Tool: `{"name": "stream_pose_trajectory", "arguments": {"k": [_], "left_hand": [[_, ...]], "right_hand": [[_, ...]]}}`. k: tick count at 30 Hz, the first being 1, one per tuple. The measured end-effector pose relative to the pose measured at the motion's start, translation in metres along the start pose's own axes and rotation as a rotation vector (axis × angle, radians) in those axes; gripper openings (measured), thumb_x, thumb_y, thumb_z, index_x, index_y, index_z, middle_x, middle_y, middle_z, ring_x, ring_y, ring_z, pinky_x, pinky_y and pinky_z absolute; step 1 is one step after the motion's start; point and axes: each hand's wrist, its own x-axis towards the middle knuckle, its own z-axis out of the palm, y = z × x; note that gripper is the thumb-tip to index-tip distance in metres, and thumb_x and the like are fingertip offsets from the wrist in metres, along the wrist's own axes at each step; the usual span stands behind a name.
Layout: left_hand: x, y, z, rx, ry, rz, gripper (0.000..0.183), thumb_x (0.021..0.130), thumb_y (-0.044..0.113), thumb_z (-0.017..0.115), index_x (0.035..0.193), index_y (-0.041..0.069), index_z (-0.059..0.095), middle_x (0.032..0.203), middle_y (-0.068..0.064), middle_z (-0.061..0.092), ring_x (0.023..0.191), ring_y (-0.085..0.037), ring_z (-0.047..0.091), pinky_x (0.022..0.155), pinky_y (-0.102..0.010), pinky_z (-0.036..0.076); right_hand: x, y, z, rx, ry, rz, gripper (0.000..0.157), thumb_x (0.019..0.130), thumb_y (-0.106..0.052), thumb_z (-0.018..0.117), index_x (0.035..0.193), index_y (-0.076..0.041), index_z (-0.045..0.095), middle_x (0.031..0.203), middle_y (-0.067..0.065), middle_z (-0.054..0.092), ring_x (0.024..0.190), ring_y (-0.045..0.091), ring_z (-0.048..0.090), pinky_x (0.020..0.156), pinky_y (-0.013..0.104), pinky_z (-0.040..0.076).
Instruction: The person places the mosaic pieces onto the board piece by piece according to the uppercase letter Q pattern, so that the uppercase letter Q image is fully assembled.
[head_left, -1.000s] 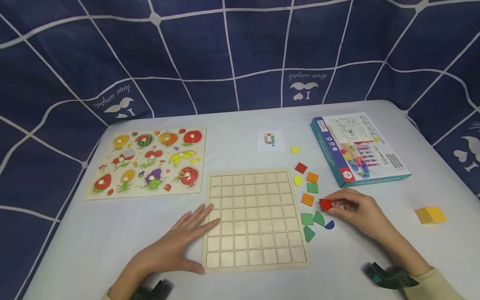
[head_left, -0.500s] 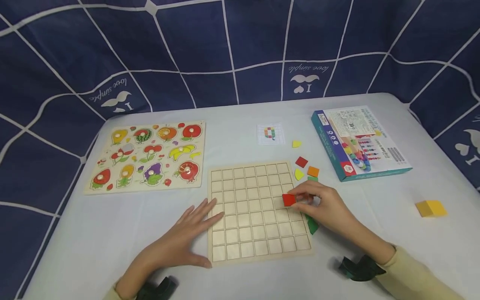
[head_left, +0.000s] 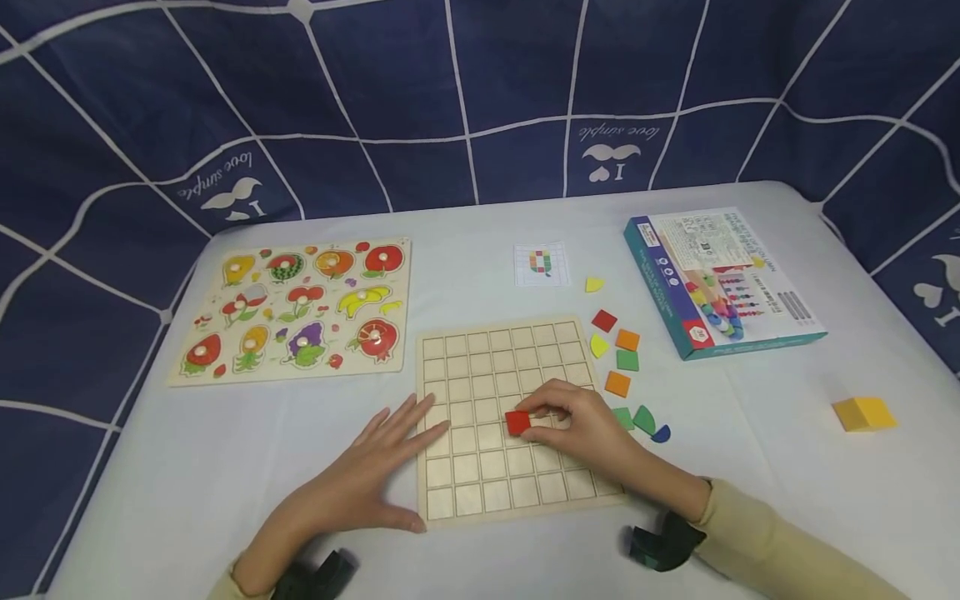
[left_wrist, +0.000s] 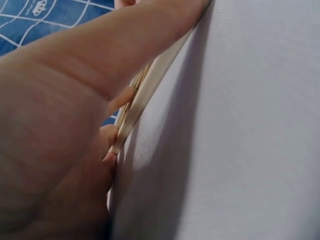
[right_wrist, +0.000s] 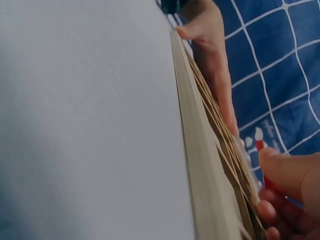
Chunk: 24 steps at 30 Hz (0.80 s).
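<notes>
A wooden grid board [head_left: 480, 487] with square cells lies on the white table. My left hand [head_left: 367, 475] rests at its left edge, fingers spread over the border and thumb at the lower left corner. In the left wrist view the fingers [left_wrist: 111, 134] touch the board's rim. My right hand [head_left: 581, 425] pinches a red square tile [head_left: 517, 422] between thumb and fingertips, close over the middle of the board. The right wrist view shows this red tile [right_wrist: 266, 165] edge-on, above the cells. Right of the board lie several loose tiles, among them an orange square [head_left: 617, 384] and a green quarter-round [head_left: 643, 419].
A fruit peg puzzle [head_left: 296, 312] lies at the back left. A small pattern card [head_left: 542, 264] sits behind the board. At the right stand a flat printed box [head_left: 723, 283] and a yellow block [head_left: 864, 414]. A dark blue checked cloth [head_left: 510, 92] hangs behind.
My right hand has carried the red tile left from the loose tiles to over the middle of the board. My left hand stays at the board's left edge. The view has tilted slightly.
</notes>
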Motion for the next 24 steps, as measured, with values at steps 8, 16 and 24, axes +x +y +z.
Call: {"name": "stream_pose_trajectory", "arguments": {"k": [8, 16, 24], "left_hand": [[0.0000, 0.0011, -0.0018, 0.004, -0.003, 0.001, 0.111, 0.056, 0.061, 0.076, 0.149, 0.027, 0.026, 0.156, 0.002, 0.001, 0.140, -0.023, 0.000, 0.107, -0.054, 0.004], [0.0004, 0.0012, -0.0018, -0.007, 0.003, 0.004, 0.111, 0.055, 0.061, 0.077, 0.149, 0.027, 0.027, 0.156, 0.002, 0.002, 0.140, -0.023, 0.000, 0.107, -0.054, 0.004], [0.0003, 0.0011, -0.0017, -0.007, 0.006, 0.006, 0.110, 0.056, 0.063, 0.075, 0.149, 0.027, 0.027, 0.156, 0.001, 0.003, 0.140, -0.023, 0.000, 0.107, -0.054, 0.004]], "right_hand": [[-0.0017, 0.0028, 0.0100, -0.042, 0.018, -0.078, 0.030, 0.070, -0.016, 0.083, 0.097, -0.018, 0.071, 0.095, -0.016, 0.061, 0.090, 0.005, 0.056, 0.077, 0.024, 0.049], [-0.0038, 0.0010, 0.0105, -0.097, 0.010, -0.083, 0.031, 0.068, -0.014, 0.084, 0.097, -0.015, 0.071, 0.096, -0.014, 0.058, 0.094, 0.006, 0.054, 0.080, 0.023, 0.048], [-0.0049, 0.0005, 0.0108, -0.126, -0.003, -0.063, 0.032, 0.068, -0.017, 0.084, 0.097, -0.014, 0.072, 0.095, -0.014, 0.053, 0.095, 0.006, 0.051, 0.078, 0.023, 0.048]]}}
